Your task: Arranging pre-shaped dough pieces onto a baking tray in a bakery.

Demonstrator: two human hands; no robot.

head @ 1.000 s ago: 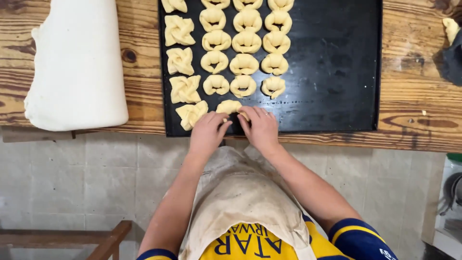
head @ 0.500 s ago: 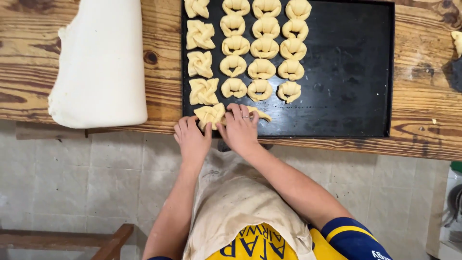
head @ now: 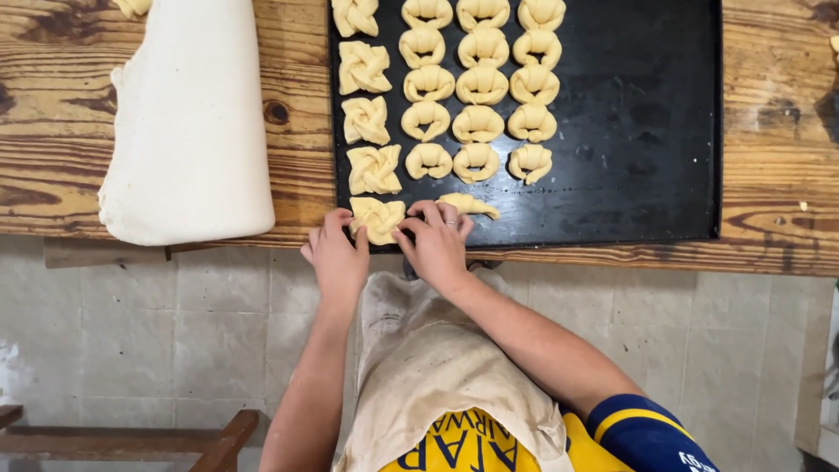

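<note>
A white folded slab of dough [head: 188,122] lies at ten o'clock on the wooden plank table [head: 778,175]. The left hand [head: 336,258] and right hand [head: 437,245] pinch a pale square knotted pastry [head: 377,218] at the near edge of the black metal baking tray [head: 629,131]. A curved dough piece [head: 472,204] lies at the right hand's one o'clock.

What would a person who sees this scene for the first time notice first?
First, the large black baking tray on the wooden table, its left part filled with neat rows of pale shaped dough pieces. At its near edge, the left hand and right hand touch a square folded dough piece. To the left of the tray lies a big white slab of dough.
</note>
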